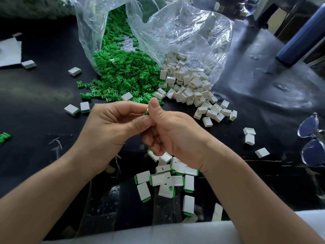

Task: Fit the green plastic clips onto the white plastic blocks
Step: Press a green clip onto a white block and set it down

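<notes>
Two hands: the left hand (112,125) and the right hand (172,132) meet at the centre, fingers curled, thumbs and forefingers pinching one green clip (146,112).
Hidden: the fingers cover most of the clip; whether a white block is with it, I cannot tell.
Supply: a heap of green clips (123,71) at 12 o'clock and a heap of white blocks (190,85) at 1 o'clock, both spilling from a clear bag (175,32).
Fitted blocks (168,178): at 6 o'clock, partly under the right wrist.
Surface: black table (44,85), scratched.
Room: glasses (311,138) at 3 o'clock, cut off by the edge.
</notes>
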A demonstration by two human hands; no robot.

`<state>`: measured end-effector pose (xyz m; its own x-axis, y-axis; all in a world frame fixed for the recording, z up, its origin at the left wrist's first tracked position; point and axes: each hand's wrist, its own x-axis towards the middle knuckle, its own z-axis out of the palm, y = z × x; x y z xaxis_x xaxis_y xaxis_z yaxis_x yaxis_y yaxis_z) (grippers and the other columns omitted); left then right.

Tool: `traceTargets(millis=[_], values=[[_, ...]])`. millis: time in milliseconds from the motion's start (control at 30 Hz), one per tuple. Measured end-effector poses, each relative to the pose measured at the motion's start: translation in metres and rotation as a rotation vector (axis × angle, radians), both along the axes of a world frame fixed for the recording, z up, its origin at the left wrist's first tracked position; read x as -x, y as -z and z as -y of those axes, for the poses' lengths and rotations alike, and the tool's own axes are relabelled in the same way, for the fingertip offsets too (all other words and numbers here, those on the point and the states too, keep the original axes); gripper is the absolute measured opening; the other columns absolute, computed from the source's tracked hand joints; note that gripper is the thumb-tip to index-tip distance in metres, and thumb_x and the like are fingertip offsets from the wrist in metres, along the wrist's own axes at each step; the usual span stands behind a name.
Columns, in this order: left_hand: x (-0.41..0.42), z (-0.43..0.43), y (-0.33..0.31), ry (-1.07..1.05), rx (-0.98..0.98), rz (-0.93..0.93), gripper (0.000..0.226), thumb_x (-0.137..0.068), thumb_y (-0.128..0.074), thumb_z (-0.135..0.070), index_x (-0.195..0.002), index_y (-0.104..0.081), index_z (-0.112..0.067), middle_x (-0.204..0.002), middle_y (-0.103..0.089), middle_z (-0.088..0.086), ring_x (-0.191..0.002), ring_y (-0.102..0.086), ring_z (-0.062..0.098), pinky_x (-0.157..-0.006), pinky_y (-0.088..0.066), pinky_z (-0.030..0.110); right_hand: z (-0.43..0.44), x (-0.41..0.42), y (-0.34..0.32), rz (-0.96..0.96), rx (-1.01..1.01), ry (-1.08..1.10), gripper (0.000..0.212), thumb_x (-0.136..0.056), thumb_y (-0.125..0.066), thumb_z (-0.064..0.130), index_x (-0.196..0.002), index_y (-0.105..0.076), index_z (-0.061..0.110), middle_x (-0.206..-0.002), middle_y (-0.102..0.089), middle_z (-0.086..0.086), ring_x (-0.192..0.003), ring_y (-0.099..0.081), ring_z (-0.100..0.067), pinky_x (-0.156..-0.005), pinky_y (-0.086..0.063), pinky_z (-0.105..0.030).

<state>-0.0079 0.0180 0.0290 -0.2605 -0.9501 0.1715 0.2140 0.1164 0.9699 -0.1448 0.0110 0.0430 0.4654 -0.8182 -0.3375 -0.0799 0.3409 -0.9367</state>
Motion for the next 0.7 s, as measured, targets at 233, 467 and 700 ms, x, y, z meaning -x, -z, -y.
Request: traceTargets(millis=[233, 467, 700], values=[[-0.0007, 0.0013, 0.0013, -0.004, 0.027, 0.022, 0.021, -0.071, -0.062, -0.008, -0.09, -0.071, -0.005, -0.056, -0.062, 0.015, -0.047, -0.06, 0.022, -0.052, -0.052, 0.025, 0.0002, 0.0009, -0.0009, -0.007, 0.031, -0.031, 0.063, -0.096, -0.029, 0.041, -0.119, -0.047, -0.015, -0.056, -0.043, 0.004, -0.05, -0.039, -0.009, -0.047, -0.033, -0.018], [-0.0015, 0.001, -0.0025, -0.001, -0.01, 0.017, 0.02, -0.068, -0.067, -0.011, -0.087, -0.073, -0.009, -0.056, -0.065, 0.011, -0.046, -0.062, 0.02, -0.053, -0.053, 0.023, 0.0004, 0.0013, -0.0024, -0.023, 0.025, -0.036, 0.049, -0.094, -0.03, 0.045, -0.085, -0.054, 0.003, -0.052, -0.047, 0.004, -0.047, -0.041, -0.009, -0.048, -0.032, -0.02], [-0.0064, 0.0026, 0.0007, -0.016, -0.131, 0.057, 0.022, -0.073, -0.061, -0.015, -0.086, -0.074, -0.003, -0.074, -0.059, 0.035, -0.062, -0.056, 0.034, -0.069, -0.048, 0.046, 0.0016, 0.0028, -0.0023, -0.072, 0.021, -0.057, 0.05, -0.094, -0.028, 0.048, -0.074, -0.054, 0.01, -0.049, -0.049, 0.006, -0.046, -0.042, -0.008, -0.046, -0.032, -0.018]])
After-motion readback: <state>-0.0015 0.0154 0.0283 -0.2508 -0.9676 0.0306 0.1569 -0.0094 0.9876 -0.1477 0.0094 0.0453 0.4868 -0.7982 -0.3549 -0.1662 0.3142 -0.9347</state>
